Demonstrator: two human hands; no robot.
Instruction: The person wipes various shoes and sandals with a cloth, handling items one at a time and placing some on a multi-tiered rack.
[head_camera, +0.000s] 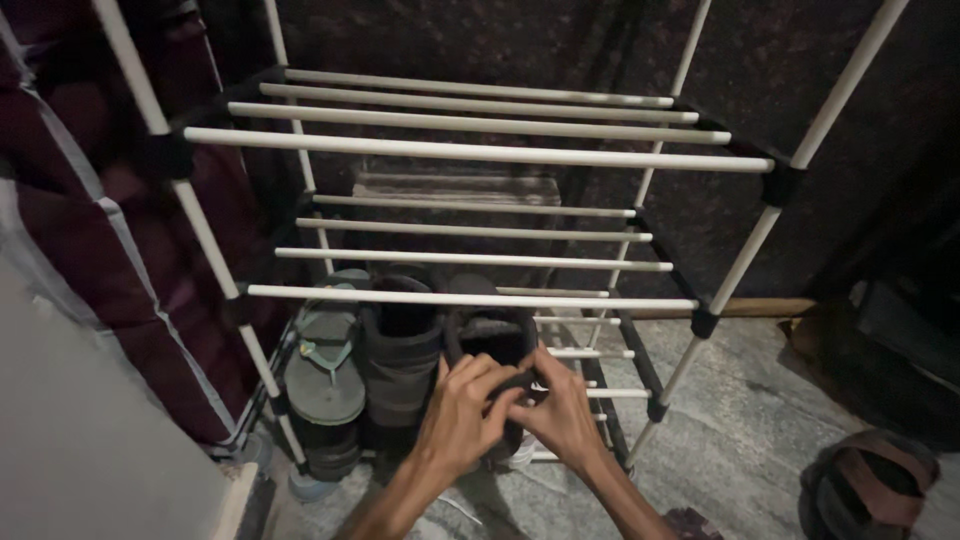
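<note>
Two bare hands meet over a dark shoe on the lowest tier of a white-tubed shoe rack (470, 298). The left hand (462, 405) curls around the near end of the dark shoe (492, 345), fingers bent and closed on its heel; the right hand (563, 412), just at its 3 o'clock, pinches the same end from the other side, so both hands are narrow and gripping one shoe. Whether its sole sits fully on the bottom rods cannot be told from here.

To seat it well, the person would likely do best to keep the shoe level, square to the rods, and let both hands guide it straight toward 12 o'clock so the sole bridges at least two rods and does not tip through a gap.

At 9 o'clock of the held shoe, touching it, stands its dark partner (400, 360), and farther toward 9 o'clock a grey flip-flop (325, 385) lies across the rack's near edge. The risk, by this view, is nudging that neighbour sideways.

Above and beyond, the upper tiers hold nothing visible. Off at 4 o'clock on the stone floor (740, 430) lies a brown strapped sandal (868, 488), well apart from the rack. A maroon fabric cover (70, 200) hangs at the left.
</note>
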